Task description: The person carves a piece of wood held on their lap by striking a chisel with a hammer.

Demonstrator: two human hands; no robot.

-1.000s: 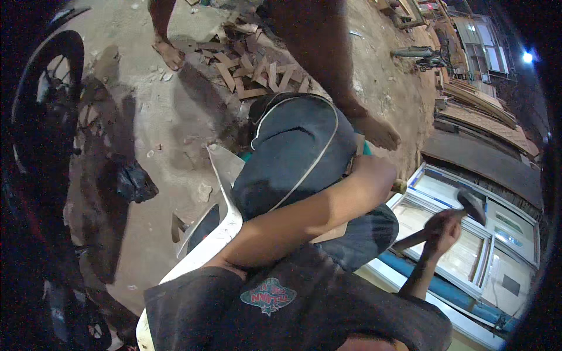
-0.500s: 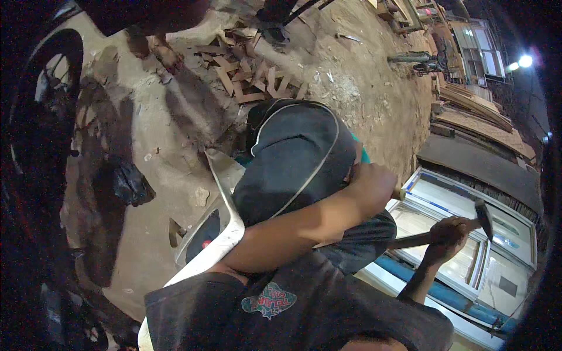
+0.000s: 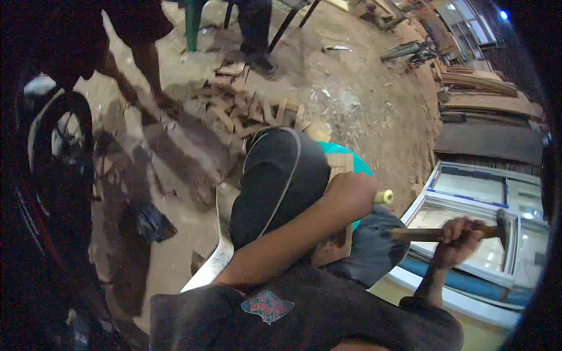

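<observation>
My left hand [image 3: 353,192] is closed around what looks like a chisel; the end of its round yellow handle [image 3: 384,197] sticks out to the right, and its blade is hidden. Under that hand a flat piece of wood [image 3: 341,165] lies between my legs, partly covered by my forearm. Something teal [image 3: 364,168] shows beneath the wood. Out to the right, my right hand [image 3: 459,240] grips a hammer [image 3: 418,235] by its wooden handle, close below the dark metal head. The hammer is apart from the chisel.
A white chair arm [image 3: 212,272] is beside my left arm. Wood offcuts [image 3: 249,108] are heaped on the floor ahead. Framed window panels [image 3: 468,187] stand at the right, with stacked boards [image 3: 486,105] beyond. A wheel [image 3: 64,131] and a standing person's legs [image 3: 146,76] are at the left.
The view has shifted, and more of the wood and teal thing shows between my legs. The yellow handle end is plainer. Both hands keep their grips, and the hammer stays out to the right.
</observation>
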